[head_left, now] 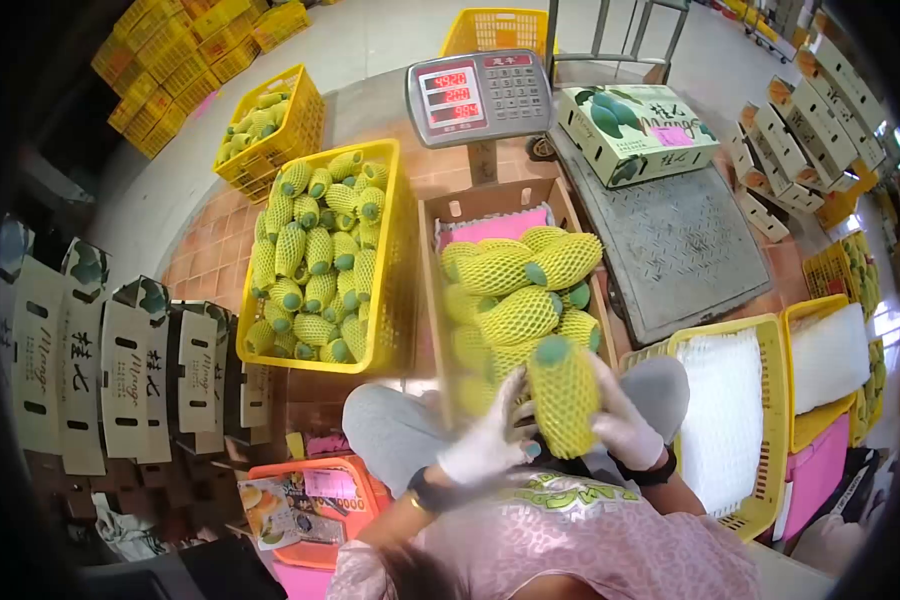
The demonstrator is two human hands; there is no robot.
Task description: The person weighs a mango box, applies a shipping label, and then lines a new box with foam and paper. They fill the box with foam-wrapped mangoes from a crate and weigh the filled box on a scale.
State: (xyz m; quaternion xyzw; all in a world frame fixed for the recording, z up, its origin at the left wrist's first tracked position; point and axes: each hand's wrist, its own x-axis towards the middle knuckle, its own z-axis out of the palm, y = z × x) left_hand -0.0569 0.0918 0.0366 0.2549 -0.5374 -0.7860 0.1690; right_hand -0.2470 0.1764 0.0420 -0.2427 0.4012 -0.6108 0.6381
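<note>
A mango (563, 400) in a yellow foam net, its green end toward the carton, is held up over my lap. My right hand (628, 422), in a white glove, is closed around its right side. My left hand (483, 437), also gloved, has its fingers curled against the left side. Just beyond is an open cardboard carton (432, 300) with pink lining, where several netted mangoes (522, 315) lie piled. The held mango overlaps the carton's near end in this view, hiding part of it.
Left of the carton, a yellow crate (393, 230) holds many netted mangoes. A digital scale display (480, 97) stands behind the carton. A closed mango box (635, 130) sits on the metal platform (675, 240). White foam nets (720, 420) fill a basket at right; printed cartons (130, 370) line the left.
</note>
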